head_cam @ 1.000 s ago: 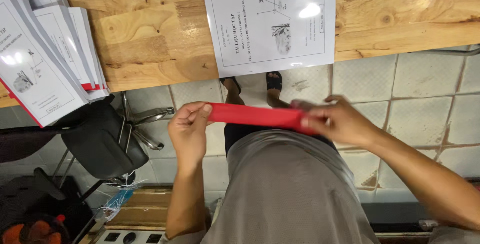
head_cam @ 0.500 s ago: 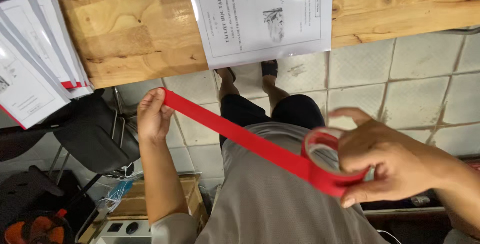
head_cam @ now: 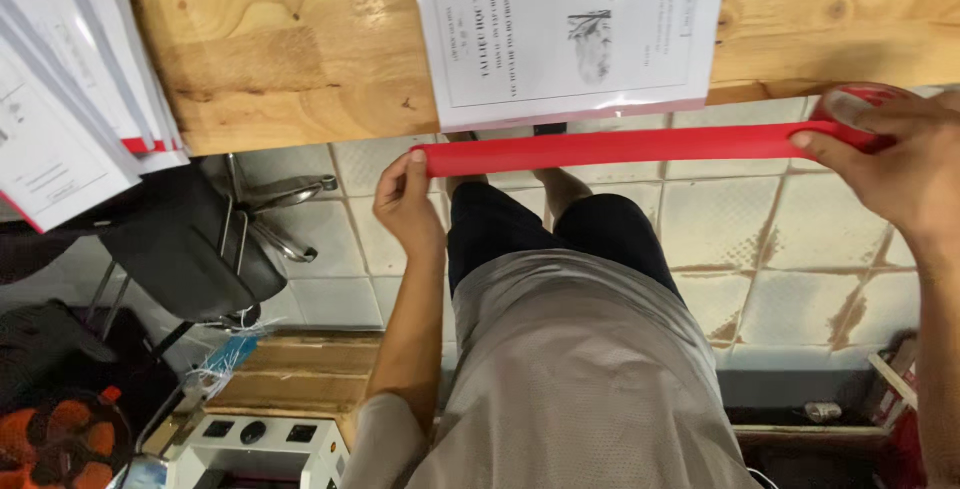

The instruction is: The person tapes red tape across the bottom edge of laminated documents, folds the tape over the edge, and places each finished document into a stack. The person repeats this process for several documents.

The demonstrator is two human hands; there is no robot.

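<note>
My left hand (head_cam: 407, 197) pinches the free end of a red tape strip (head_cam: 610, 148). The strip is stretched level just below the near edge of the wooden table (head_cam: 280, 59). My right hand (head_cam: 885, 154) grips the red tape roll (head_cam: 862, 101) at the strip's right end, with a finger pressed on the tape. A white printed booklet in a clear cover (head_cam: 570, 29) lies on the table with its bottom edge over the table's edge, right above the strip.
A fanned stack of white booklets with red spines (head_cam: 70, 99) lies at the table's left. A black chair (head_cam: 190, 249) stands below it. Lower left are a white machine (head_cam: 255, 439) and an orange-and-black object (head_cam: 60, 439). The floor is tiled.
The strip was pulled longer, then raised from a slant in front of my body to level under the booklet's edge. My right hand moved up and right with the roll.
</note>
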